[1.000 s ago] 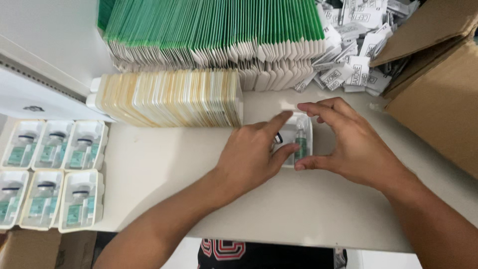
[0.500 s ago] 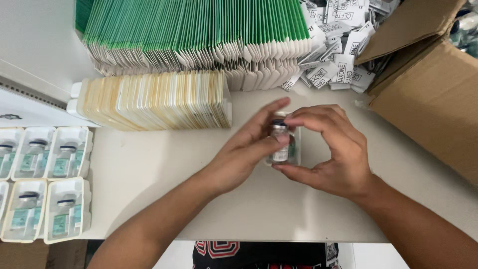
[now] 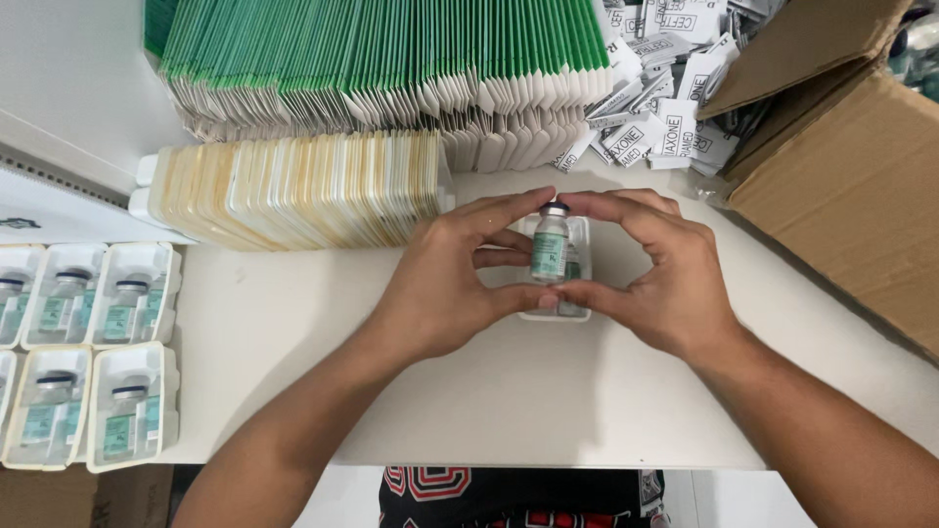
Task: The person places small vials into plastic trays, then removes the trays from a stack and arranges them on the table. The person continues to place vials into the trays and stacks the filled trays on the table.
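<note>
Both hands hold a small glass vial with a green label and a dark cap, pinched top and bottom between forefingers and thumbs. My left hand grips it from the left, my right hand from the right. The vial is lifted just above a white plastic tray that lies on the white table under the hands.
A row of stacked cream plastic trays lies behind the hands, with green-and-white flat cartons beyond. Folded paper leaflets pile at the back right beside a brown cardboard box. Several trays with vials sit at left.
The hands lifted the vial up from the tray on the table and now hold it upright between fingertips. The camera view shifted slightly.
</note>
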